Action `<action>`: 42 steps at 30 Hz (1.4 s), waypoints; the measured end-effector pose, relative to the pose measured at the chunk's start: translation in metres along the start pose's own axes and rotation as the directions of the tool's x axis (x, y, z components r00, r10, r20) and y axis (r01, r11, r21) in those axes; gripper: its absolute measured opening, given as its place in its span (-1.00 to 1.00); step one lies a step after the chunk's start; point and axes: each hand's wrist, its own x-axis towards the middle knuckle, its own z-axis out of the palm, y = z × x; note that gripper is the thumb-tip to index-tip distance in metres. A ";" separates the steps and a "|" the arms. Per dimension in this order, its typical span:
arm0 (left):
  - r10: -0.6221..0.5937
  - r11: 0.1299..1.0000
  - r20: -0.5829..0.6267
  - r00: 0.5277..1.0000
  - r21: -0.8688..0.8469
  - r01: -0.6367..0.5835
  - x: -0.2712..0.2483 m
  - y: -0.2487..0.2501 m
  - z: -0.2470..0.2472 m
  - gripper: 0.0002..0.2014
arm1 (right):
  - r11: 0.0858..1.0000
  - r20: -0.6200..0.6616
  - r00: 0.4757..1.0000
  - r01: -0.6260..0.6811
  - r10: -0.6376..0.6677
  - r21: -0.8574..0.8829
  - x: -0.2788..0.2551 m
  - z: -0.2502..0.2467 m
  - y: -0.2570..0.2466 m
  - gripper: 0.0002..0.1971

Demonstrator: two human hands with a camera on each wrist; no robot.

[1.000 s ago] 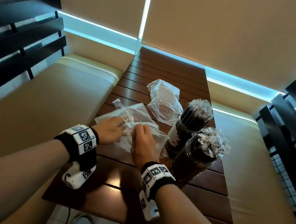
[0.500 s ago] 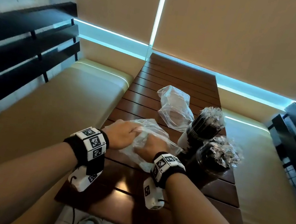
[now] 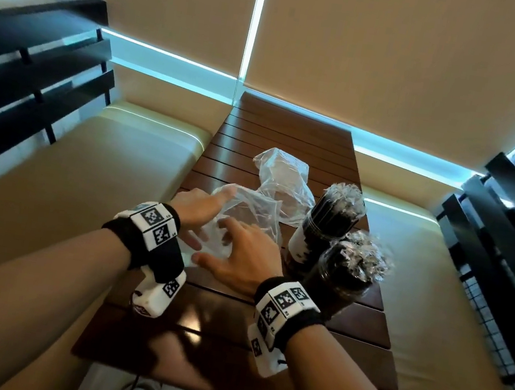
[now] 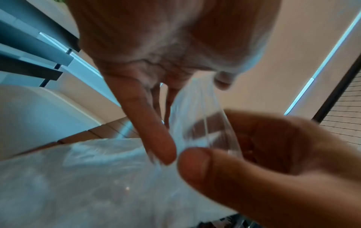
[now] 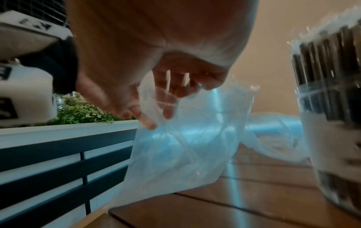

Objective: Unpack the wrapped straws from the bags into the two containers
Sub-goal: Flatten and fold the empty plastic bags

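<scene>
An empty clear plastic bag [image 3: 252,209] lies crumpled at the middle of the slatted wooden table [image 3: 292,133]. My left hand [image 3: 204,207] lies on its left side with straight fingers [image 4: 154,132] along the film. My right hand [image 3: 238,248] is on its near side, and its thumb and curled fingers [image 5: 170,94] pinch the bag [image 5: 185,146], which stands up off the table. Two clear containers packed with wrapped black straws stand to the right, one far [image 3: 328,225] and one near [image 3: 343,284]. A second empty bag [image 3: 282,178] lies behind.
Beige bench cushions [image 3: 100,188] flank the table on both sides, with dark slatted backrests [image 3: 33,78] beyond them. The far half and the near end of the table hold nothing. A window with drawn blinds closes the far end.
The bag went from spread flat to bunched under both hands, and now stands puffed up. My left fingers have stretched forward and my right fingers have spread.
</scene>
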 end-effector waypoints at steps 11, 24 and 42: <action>0.071 0.457 0.262 0.963 0.849 -0.265 0.036 -0.096 -0.003 -0.17 | 0.684 0.233 0.781 -0.621 0.579 0.383 -0.015 0.028 0.063 -0.75; 0.016 0.424 0.132 0.991 0.897 -0.127 0.035 -0.142 0.020 -0.17 | 0.963 -0.057 0.992 0.091 -0.109 -0.255 -0.036 0.070 0.008 -0.38; 0.101 0.318 0.400 0.911 0.854 -0.411 0.007 -0.148 0.015 -0.50 | 0.992 0.332 0.937 -0.123 0.113 0.008 -0.083 0.079 0.049 -0.80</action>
